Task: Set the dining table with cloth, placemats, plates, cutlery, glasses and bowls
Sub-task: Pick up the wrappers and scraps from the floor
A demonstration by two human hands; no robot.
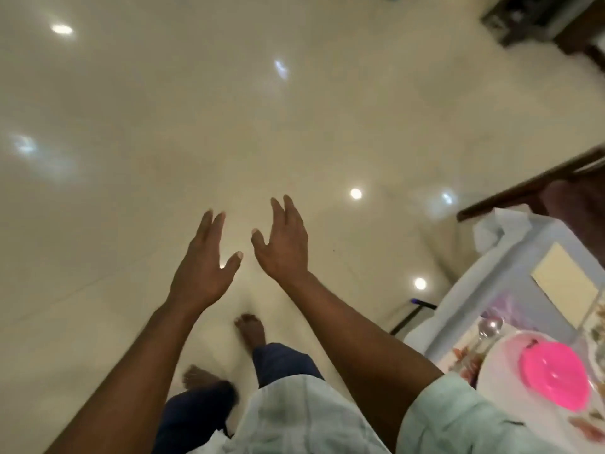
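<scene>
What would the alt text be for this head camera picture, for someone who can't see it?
Two empty hands, left hand and right hand, reach forward with fingers spread over a glossy cream floor. At the right edge, a table under a white cloth holds a pink bowl on a white plate.

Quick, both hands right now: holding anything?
Left hand: open, fingers spread, holding nothing, over the floor.
Right hand: open, fingers loosely spread, holding nothing.
</scene>
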